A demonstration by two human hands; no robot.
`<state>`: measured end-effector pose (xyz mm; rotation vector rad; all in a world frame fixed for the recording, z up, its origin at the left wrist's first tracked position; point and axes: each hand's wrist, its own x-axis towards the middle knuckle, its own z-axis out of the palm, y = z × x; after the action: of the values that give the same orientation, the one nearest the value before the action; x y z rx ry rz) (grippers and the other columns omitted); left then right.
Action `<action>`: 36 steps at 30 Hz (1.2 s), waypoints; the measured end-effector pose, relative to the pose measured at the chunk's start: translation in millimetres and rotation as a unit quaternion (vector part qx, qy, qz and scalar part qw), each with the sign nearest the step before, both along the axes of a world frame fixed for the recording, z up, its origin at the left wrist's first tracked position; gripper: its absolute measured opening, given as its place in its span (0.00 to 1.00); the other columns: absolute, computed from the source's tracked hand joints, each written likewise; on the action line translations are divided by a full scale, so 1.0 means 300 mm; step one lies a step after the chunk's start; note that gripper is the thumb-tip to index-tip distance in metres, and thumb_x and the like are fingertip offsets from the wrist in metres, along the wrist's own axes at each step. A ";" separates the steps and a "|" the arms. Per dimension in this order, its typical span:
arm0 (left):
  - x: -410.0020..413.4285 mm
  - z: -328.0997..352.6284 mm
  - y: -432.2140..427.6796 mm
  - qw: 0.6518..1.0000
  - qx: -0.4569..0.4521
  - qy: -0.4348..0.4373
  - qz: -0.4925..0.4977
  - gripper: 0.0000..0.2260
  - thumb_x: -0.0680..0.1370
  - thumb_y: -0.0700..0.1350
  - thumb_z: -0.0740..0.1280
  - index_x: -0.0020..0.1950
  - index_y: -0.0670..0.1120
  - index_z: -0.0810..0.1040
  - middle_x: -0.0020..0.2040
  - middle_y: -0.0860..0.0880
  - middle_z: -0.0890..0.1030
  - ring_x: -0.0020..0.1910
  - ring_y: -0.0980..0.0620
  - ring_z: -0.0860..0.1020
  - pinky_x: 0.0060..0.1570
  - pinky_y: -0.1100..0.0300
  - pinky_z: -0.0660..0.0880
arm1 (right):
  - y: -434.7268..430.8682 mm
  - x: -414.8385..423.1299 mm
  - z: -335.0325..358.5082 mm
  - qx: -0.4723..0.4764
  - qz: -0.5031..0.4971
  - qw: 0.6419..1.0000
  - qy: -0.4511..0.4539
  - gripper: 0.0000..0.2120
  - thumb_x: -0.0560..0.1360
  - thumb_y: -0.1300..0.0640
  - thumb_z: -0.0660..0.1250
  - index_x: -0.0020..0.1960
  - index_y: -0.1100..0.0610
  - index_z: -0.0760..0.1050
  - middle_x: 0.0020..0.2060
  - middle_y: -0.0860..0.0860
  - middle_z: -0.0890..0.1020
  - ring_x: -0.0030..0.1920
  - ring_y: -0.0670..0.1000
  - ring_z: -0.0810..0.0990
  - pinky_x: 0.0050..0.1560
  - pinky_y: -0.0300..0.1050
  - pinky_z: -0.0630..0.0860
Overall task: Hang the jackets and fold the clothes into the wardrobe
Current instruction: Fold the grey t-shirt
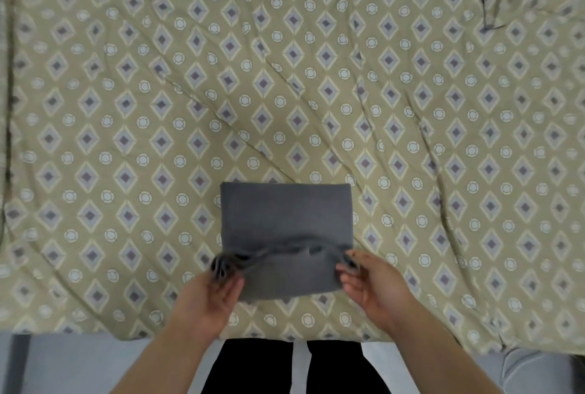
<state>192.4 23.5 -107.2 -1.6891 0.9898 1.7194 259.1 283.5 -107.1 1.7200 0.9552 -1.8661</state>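
Lying long-axis left-to-right, grey garment (285, 213) has left hand (212, 295) and right hand (376, 292) fingers (349, 283) clamped on it.

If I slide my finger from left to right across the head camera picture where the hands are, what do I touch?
left hand → grey cloth → right hand

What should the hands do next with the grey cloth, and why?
Probably lift the near edge and fold it away over the far half. The left hand and right hand each pinch a near corner of the grey cloth, which lies partly folded on the patterned bedsheet.
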 end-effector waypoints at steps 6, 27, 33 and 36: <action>-0.154 -0.058 0.032 0.950 -0.093 0.073 -0.289 0.05 0.80 0.41 0.62 0.47 0.41 0.75 0.33 0.45 0.80 0.32 0.50 0.76 0.26 0.62 0.74 | 0.007 -0.131 -0.092 0.158 0.220 0.963 -0.010 0.06 0.75 0.60 0.63 0.40 0.56 0.75 0.34 0.51 0.79 0.31 0.51 0.74 0.33 0.43 0.72; -0.281 -0.182 0.030 0.881 -0.237 0.180 -0.367 0.15 0.77 0.57 0.69 0.50 0.45 0.78 0.48 0.47 0.82 0.47 0.45 0.80 0.49 0.46 0.78 | 0.060 -0.263 -0.153 0.303 0.208 0.929 0.041 0.21 0.80 0.45 0.62 0.34 0.56 0.65 0.30 0.49 0.70 0.33 0.50 0.68 0.35 0.44 0.64; -0.185 -0.139 -0.025 0.914 -0.028 0.148 -0.376 0.17 0.75 0.49 0.73 0.61 0.45 0.77 0.55 0.46 0.84 0.53 0.45 0.83 0.49 0.49 0.79 | 0.051 -0.174 -0.132 0.170 0.279 0.943 0.067 0.12 0.74 0.49 0.73 0.54 0.53 0.76 0.48 0.49 0.84 0.47 0.52 0.84 0.51 0.53 0.81; -0.201 -0.115 -0.021 0.911 0.002 0.136 -0.390 0.14 0.75 0.41 0.72 0.60 0.43 0.78 0.53 0.44 0.85 0.51 0.43 0.83 0.46 0.50 0.79 | 0.059 -0.169 -0.101 0.116 0.219 0.965 0.085 0.09 0.76 0.58 0.71 0.56 0.55 0.79 0.49 0.53 0.86 0.48 0.55 0.86 0.53 0.57 0.82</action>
<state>132.2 17.3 -141.7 -0.8420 1.5196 1.3962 208.4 301.1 -137.4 1.3347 1.5344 -1.6725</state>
